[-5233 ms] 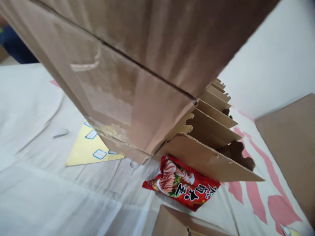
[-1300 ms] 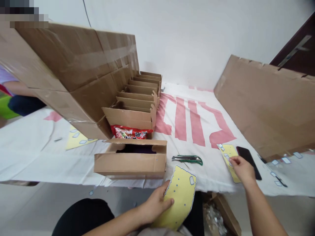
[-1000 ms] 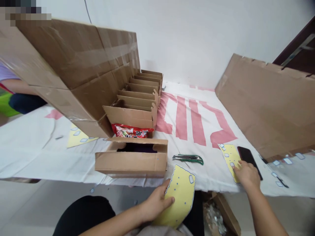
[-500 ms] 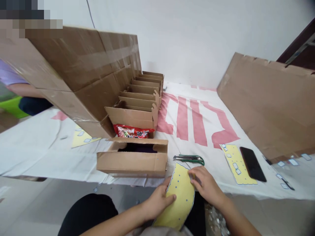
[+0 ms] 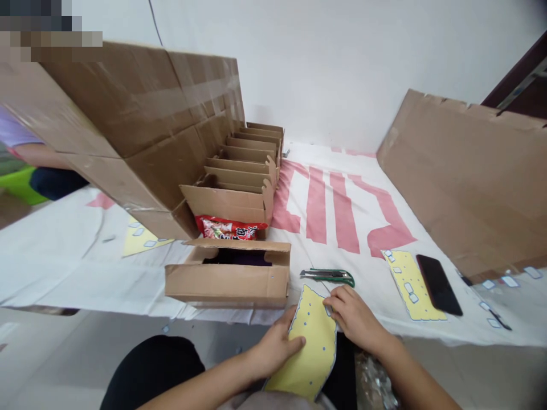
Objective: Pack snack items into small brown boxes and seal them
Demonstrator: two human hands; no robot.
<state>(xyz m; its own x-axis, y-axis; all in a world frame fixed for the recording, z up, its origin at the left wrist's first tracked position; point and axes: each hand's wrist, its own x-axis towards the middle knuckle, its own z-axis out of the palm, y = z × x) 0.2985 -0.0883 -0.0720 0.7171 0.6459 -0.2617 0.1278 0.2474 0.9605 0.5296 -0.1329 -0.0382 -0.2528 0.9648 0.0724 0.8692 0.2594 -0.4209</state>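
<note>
A yellow card sheet with a scalloped blue edge and small blue dots lies tilted over my lap. My left hand grips its left side, thumb on top and fingers underneath. At the upper right edge, my right hand is closed in a pinch on a small pale paper piece, pressed against the sheet; the fingertips partly cover it. Just beyond the sheet lies a green utility knife, its blade end pointing left. An open cardboard box stands to the left of the knife.
Cardboard boxes in a row run back beside a tall carton stack; a red food packet lies before them. At right are another yellow sheet, a phone and a cardboard panel. Someone's arm shows at left.
The small pale piece in my right fingers now lies flatter against the sheet's upper right edge. My right hand has shifted slightly left; my left hand keeps its grip.
</note>
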